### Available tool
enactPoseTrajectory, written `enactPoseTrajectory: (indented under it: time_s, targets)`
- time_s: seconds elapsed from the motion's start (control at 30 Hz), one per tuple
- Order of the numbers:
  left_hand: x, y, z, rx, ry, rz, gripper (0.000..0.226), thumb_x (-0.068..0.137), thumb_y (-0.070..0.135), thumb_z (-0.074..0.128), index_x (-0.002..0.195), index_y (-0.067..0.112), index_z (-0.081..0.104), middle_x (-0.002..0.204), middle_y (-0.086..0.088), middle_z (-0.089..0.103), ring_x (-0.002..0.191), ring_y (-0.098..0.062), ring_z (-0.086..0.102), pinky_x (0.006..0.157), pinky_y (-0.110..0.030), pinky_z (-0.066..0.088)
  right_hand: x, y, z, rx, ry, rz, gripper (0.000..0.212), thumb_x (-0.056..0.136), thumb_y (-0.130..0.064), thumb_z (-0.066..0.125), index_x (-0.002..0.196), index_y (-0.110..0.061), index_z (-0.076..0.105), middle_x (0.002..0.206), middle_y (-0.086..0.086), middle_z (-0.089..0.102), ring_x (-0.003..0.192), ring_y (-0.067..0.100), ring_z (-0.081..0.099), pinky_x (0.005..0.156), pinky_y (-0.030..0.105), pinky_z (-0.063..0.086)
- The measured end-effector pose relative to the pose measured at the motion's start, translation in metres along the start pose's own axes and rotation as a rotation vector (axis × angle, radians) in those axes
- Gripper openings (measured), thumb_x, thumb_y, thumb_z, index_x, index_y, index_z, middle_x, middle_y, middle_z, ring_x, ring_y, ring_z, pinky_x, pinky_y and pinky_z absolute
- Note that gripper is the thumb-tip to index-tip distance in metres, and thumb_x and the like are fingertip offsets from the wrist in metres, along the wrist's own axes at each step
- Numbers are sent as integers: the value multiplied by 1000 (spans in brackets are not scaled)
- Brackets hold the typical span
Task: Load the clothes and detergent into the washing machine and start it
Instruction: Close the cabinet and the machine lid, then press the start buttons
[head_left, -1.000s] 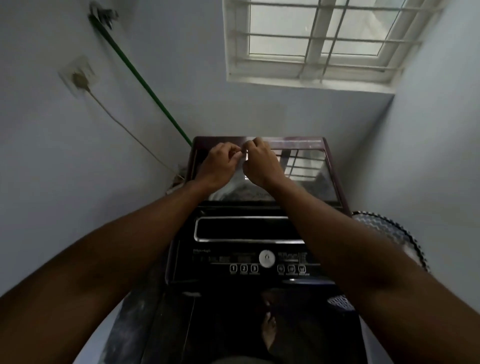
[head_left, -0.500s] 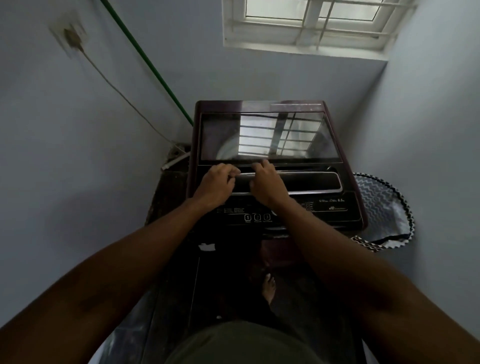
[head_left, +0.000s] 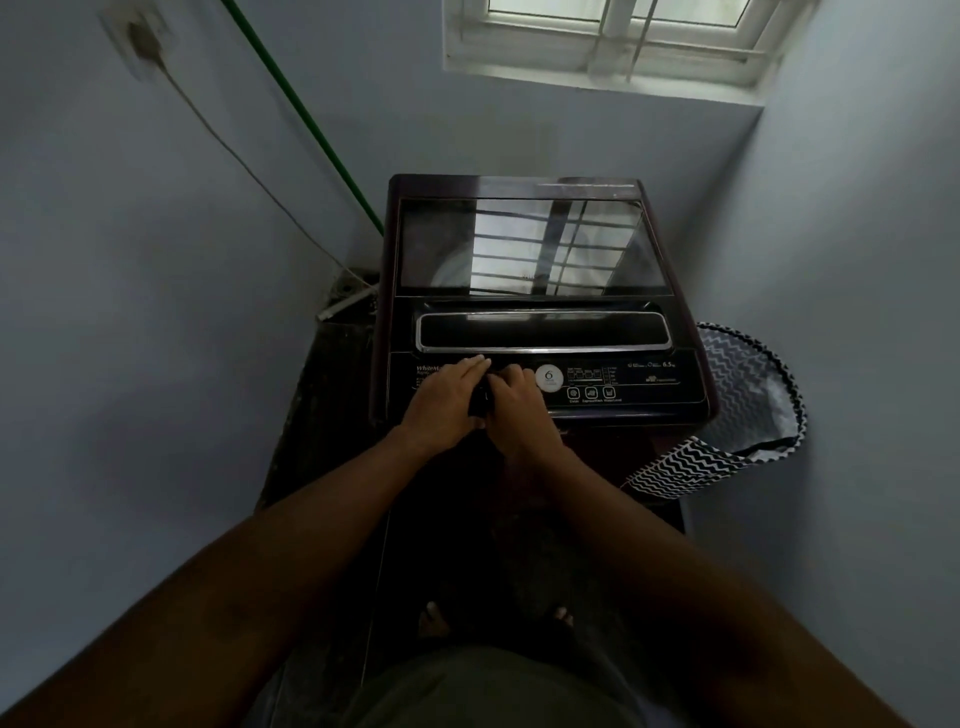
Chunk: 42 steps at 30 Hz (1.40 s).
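A dark top-load washing machine (head_left: 675, 291) stands against the back wall. Its glass lid (head_left: 524, 244) lies flat and mirrors the window bars, and no clothes or detergent show. Both my hands are side by side on the left part of the control panel (head_left: 649, 384), left of a round white badge (head_left: 549, 378). My left hand (head_left: 441, 402) lies on the panel with its fingers stretched forward. My right hand (head_left: 519, 410) touches the panel with bent fingers, whose tips are hidden. Neither hand holds anything.
A black-and-white zigzag laundry basket (head_left: 748, 395) stands right of the machine. A green pipe (head_left: 306, 119) and a cable from a wall socket (head_left: 137, 44) run down the left wall behind the machine. Walls close in on both sides below a window (head_left: 613, 36). My bare feet (head_left: 434, 618) are on the dark floor.
The lid, held up by both hands a second ago, came down flat. My hands then moved from the lid's front handle to the control panel. The view tilted downward.
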<state>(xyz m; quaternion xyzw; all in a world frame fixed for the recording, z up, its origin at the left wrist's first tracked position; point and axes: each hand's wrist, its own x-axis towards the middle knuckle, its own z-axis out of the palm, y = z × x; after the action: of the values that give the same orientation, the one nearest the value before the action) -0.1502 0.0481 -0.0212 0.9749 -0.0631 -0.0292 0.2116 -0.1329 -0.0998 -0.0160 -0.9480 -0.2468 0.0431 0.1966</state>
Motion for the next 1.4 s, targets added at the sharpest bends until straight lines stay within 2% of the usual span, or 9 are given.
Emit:
enactPoseTrajectory:
  time_s: [0.1,0.23,0.4,0.5,0.6,0.77,1.0,1.13,1.4]
  targets:
    - [-3,1,4,-75,22,-27,93,72,24,86,151,18,38,158,0,35,145,-21,31,119,-37,26,-9,0,4,-64,13,-45,53,83,-20,69,132,-8,53,127,12,53,110,25,47,94,34,45]
    - [-1,8,2,-97,19,-73,95,67,23,89,150,20,40,157,0,37,146,-19,30,119,-35,28,-21,9,4,-165,11,-70,54,86,-24,63,136,-8,49,125,14,52,109,28,49,88,36,47]
    - [3,16,-4,12,-8,-116,93,68,29,88,149,21,42,156,-2,39,145,-19,31,118,-34,28,-35,9,2,-186,-128,-23,73,93,-26,55,156,-15,19,130,16,50,115,30,50,87,38,46]
    - [7,22,-9,98,-56,-132,92,71,34,86,150,21,40,156,-3,38,145,-20,31,117,-31,26,-43,4,-3,-109,-242,60,79,94,-20,52,158,-22,5,109,14,64,91,29,62,69,36,46]
    - [10,25,-10,141,-86,-152,93,71,35,85,151,22,38,157,-3,37,145,-19,30,117,-31,26,-49,-1,-6,-91,-262,113,82,94,-17,50,158,-25,-1,97,13,68,79,29,65,65,35,47]
    - [13,28,-12,215,-102,-150,90,74,38,83,150,20,39,154,-2,42,142,-20,35,114,-30,30,-44,-9,-11,-133,-260,141,77,97,-19,48,159,-23,1,108,15,66,91,31,65,68,37,44]
    - [13,29,-14,240,-74,-128,72,85,34,70,149,19,42,147,-1,49,137,-20,40,112,-30,36,-36,-21,-19,-132,-305,139,73,98,-17,46,158,-10,5,110,12,65,95,29,65,70,38,44]
    - [13,30,-14,230,-54,-126,63,90,35,64,148,18,44,145,-3,52,134,-21,43,110,-32,38,-31,-23,-23,-117,-320,136,72,95,-17,48,157,-6,12,116,14,64,102,32,64,79,41,49]
    - [13,27,-11,195,-83,-138,85,76,37,80,149,19,42,151,-3,46,138,-22,39,112,-31,36,-34,-18,-26,-103,-293,157,70,96,-22,48,158,-18,15,118,15,62,104,34,62,77,39,45]
